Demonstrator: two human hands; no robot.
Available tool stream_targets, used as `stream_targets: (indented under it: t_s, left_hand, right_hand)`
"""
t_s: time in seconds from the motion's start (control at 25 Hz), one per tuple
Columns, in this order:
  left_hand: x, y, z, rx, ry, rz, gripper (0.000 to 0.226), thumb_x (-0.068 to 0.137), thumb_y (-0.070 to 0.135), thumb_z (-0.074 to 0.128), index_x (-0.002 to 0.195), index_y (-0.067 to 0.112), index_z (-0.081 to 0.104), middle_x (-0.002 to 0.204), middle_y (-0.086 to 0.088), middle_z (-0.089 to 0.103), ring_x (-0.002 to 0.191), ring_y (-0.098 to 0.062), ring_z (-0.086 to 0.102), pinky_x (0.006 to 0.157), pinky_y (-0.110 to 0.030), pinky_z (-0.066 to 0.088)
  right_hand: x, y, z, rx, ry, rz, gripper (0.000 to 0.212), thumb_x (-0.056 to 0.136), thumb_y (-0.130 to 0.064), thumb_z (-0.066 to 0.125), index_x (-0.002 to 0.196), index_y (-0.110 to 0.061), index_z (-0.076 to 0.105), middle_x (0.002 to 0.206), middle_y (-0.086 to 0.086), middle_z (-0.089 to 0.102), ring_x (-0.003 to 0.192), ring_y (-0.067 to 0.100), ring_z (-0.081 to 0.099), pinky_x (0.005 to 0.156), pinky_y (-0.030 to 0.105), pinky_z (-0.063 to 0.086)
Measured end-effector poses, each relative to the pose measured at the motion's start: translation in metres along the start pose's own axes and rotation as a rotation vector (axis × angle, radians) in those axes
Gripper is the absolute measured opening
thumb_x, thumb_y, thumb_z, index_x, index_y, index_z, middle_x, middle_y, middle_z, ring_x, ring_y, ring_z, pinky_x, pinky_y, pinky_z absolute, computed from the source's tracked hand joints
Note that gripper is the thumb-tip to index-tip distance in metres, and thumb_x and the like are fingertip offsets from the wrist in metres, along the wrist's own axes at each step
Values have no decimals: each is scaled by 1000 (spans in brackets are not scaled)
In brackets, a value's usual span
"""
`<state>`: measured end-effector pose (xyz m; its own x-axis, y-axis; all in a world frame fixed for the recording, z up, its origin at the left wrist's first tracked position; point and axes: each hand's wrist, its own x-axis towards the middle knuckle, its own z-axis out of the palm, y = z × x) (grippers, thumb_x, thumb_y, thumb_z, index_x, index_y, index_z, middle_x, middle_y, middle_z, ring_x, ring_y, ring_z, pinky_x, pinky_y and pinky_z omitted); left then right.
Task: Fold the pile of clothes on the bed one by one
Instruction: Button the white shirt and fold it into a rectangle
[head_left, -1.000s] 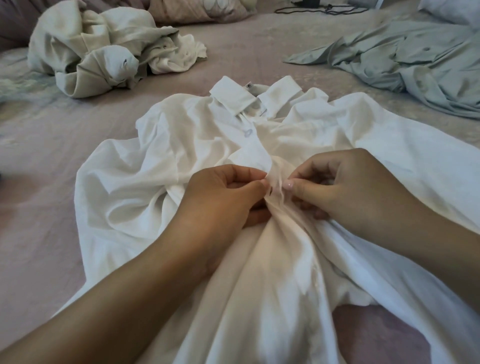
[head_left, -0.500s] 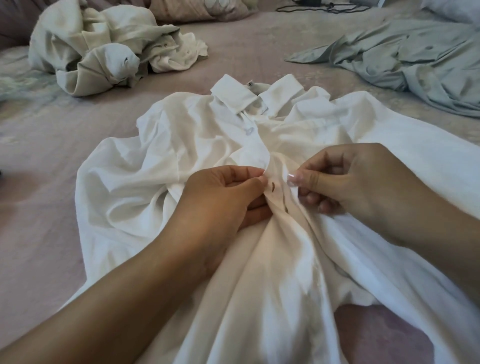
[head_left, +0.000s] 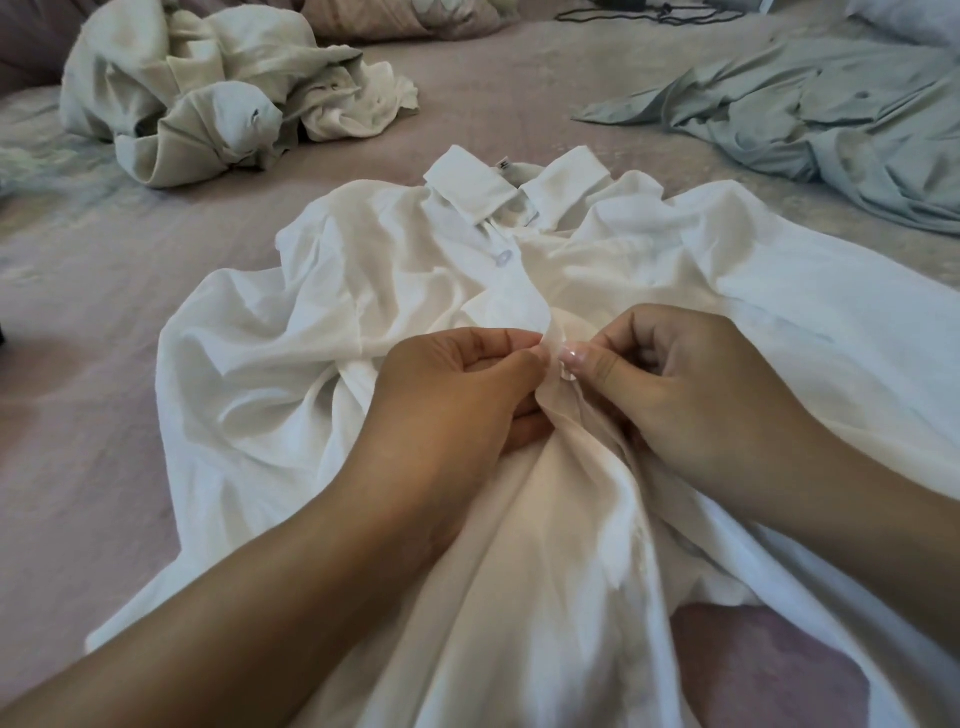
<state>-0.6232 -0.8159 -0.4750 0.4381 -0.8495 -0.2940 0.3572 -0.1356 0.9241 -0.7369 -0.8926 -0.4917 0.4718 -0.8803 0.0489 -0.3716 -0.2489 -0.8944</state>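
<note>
Lying far left, top corner: crumpled cream clothes heap (head_left: 208, 98), bunched w/ sleeves knotted, on mauve bed cover (head_left: 78, 332), well apart from hands

Spread mid-frame: white shirt (head_left: 291, 364), collar (head_left: 472, 184) pointing away, collar tabs flipped up, small label showing betw. them; one button (head_left: 503, 256) visible below collar on placket. Left side rumpled in deep folds, fabric gathered toward centre, lower part draped down toward camera

Coming in from lower left: left hand (head_left: 457, 405), fingers curled, thumb + forefinger pinching left edge of shirt front at placket; grip narrow, on cloth only. Lower fingers tucked under fabric, partly hidden

Meeting it at centre: right hand (head_left: 691, 395), from lower right, thumb + forefinger pinching opposite placket edge, nail tips just beside left thumb; fingertips nearly touching. Small clear button (head_left: 566, 375) seen right below right thumb, at the pinch. Can't tell if button is through hole or not

Stretching right: shirt's other half, flatter, running off frame edge

Resting far right, top: pale grey-green garment (head_left: 810, 109), loosely spread, wrinkled, apart from white shirt. Behind it, top edge: dark cable (head_left: 649, 15) on cover; patterned pillow (head_left: 395, 18) top centre-left
</note>
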Motion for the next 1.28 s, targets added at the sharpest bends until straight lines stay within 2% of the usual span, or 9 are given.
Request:
stream_targets:
  t_s: [0.12, 0.24, 0.44, 0.6, 0.72, 0.8, 0.96, 1.04, 1.28]
  left_hand:
    - [0, 1, 1, -45, 19, 6, 7, 93, 6, 55, 97, 4, 61, 68, -5, 73, 65, -14, 72, 59, -20, 57]
    - [0, 0, -1, -69, 40, 29, 23, 82, 0, 66, 103, 6, 58, 76, -8, 74, 73, -18, 73, 70, -27, 59]
    - [3, -3, -3, -37, 43, 81, 24, 56, 8, 75, 79, 6, 65, 69, -7, 72, 65, -15, 70, 66, -23, 58]
    - [4, -5, -4, 145, 40, 102, 9, 70, 7, 78, 74, 3, 71, 69, -7, 73, 64, -12, 70, 64, -16, 56]
    - [0, -4, -4, 433, 79, 308, 9, 73, 12, 79, 67, 15, 73, 62, 8, 71, 57, 3, 65, 56, -6, 47]
    - [-2, -4, -3, 547, 84, 408, 16, 73, 13, 79, 64, 23, 71, 61, 17, 69, 57, 6, 63, 55, -4, 43]
    - [1, -6, -5, 617, 66, 463, 18, 73, 13, 80, 65, 26, 70, 63, 20, 68, 60, 7, 64, 57, -3, 42]
    - [1, -6, -5, 630, 53, 474, 14, 72, 15, 81, 67, 23, 71, 64, 18, 68, 60, 6, 64, 57, -3, 42]
    - [2, -6, -5, 677, 29, 501, 15, 74, 13, 80, 67, 22, 69, 70, 19, 68, 61, 8, 62, 58, -3, 41]
  right_hand:
    - [0, 1, 0, 7, 11, 16, 23, 85, -33, 65, 68, -18, 61, 56, -8, 63, 47, 0, 52, 50, 13, 39]
    - [0, 0, 0, 100, -12, 36, 24, 85, -32, 65, 67, -17, 61, 54, -5, 63, 47, 1, 53, 51, 16, 43]
    - [-1, 0, -2, 292, -125, 79, 30, 77, -40, 62, 69, -12, 65, 58, 1, 63, 52, 9, 54, 51, 20, 45]
    - [-2, 2, -4, 344, -162, 104, 36, 79, -42, 60, 72, -9, 73, 70, 9, 70, 61, 18, 63, 64, 31, 53]
    - [-5, 0, -6, 329, -175, 122, 39, 71, -47, 65, 73, -9, 75, 73, 12, 72, 66, 24, 65, 70, 35, 54]
    - [-7, 0, -6, 349, -193, 152, 28, 75, -36, 69, 73, -9, 75, 74, 13, 72, 69, 25, 66, 72, 36, 55]
    - [-5, 1, -6, 449, -208, 218, 19, 67, -28, 68, 65, -11, 75, 71, 11, 72, 65, 18, 65, 63, 24, 56]
    - [-4, 1, -6, 460, -204, 225, 18, 77, -21, 67, 65, -10, 74, 70, 10, 71, 63, 17, 65, 60, 21, 55]
    - [-4, 1, -5, 437, -161, 229, 24, 88, -12, 61, 71, -1, 71, 73, 17, 71, 68, 24, 65, 73, 34, 56]
